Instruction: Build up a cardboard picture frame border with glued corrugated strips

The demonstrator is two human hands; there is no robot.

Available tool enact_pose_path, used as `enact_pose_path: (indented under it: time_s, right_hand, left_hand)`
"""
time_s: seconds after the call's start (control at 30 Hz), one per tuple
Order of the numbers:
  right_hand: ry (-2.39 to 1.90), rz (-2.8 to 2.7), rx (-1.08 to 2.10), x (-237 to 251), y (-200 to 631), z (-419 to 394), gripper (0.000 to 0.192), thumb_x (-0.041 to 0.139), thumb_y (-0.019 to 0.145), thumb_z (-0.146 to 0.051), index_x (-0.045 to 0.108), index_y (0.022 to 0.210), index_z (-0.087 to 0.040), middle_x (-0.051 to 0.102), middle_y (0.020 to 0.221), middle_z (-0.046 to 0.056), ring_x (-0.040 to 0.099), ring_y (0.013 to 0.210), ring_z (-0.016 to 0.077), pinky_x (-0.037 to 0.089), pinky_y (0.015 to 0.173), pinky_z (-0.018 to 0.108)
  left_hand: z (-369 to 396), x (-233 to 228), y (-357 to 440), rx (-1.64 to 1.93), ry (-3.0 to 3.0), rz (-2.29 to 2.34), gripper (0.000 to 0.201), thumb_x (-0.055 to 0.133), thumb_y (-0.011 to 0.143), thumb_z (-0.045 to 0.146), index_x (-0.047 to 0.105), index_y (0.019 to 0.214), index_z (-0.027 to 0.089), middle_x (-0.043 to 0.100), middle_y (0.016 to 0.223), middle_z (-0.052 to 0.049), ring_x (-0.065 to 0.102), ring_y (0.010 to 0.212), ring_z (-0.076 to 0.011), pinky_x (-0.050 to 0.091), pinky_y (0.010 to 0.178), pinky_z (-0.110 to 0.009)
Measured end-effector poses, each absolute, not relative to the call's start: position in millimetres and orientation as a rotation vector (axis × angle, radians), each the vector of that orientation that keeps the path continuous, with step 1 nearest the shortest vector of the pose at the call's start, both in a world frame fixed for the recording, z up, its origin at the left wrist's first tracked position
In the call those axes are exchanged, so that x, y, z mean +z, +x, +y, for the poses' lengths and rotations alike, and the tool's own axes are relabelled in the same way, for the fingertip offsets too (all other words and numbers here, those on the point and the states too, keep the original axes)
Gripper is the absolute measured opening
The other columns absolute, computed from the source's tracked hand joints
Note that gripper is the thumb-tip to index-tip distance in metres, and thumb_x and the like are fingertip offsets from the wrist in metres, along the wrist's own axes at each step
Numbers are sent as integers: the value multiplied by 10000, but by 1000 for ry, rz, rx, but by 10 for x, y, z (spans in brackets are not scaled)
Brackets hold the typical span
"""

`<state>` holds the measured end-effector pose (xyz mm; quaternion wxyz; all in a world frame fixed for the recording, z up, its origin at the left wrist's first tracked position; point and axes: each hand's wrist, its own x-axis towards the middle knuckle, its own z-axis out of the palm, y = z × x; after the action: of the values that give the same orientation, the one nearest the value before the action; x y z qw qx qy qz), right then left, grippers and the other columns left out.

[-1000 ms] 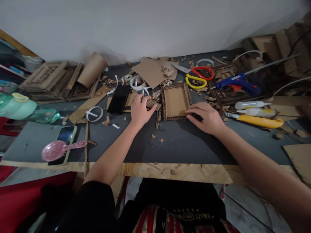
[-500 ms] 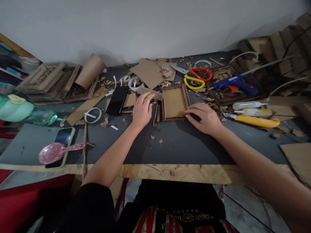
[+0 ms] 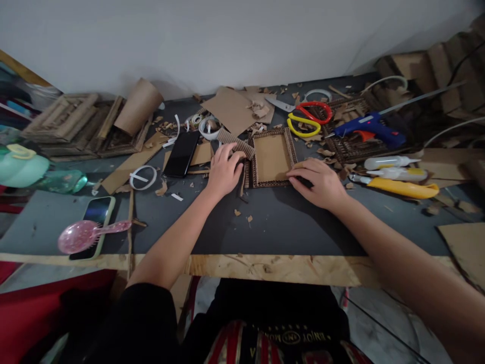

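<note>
Only legible text: white lettering along the band of the dark garment with red stripes at bottom of view, seen upside down, reading roughly "ENJOY", remainder too blurred. No readable labels on glue bottles, phones or tools.

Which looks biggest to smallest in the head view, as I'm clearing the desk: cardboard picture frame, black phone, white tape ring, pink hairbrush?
1. Rectangular cardboard picture frame.
2. Pink hairbrush, though it lies nearer the camera, so this is unsure.
3. Black phone, close to the brush.
4. White tape ring, clearly smallest.
</note>
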<state>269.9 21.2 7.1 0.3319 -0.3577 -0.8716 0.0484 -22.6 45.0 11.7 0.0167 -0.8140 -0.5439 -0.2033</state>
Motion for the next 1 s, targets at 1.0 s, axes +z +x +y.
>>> enact_pose_path:
  time_s: [1.0]
  right_hand:
    - [-877, -1963, 605, 253, 2536, -22, 356, 527, 968, -490, 688, 858, -193, 663, 717, 32, 557, 607, 140, 438, 571, 283]
  left_hand:
    - [147, 414, 2, -669, -3235, -1027, 372, 512, 1007, 250, 647, 1332, 369, 745, 1218, -25, 711, 1083, -198, 543, 813, -267]
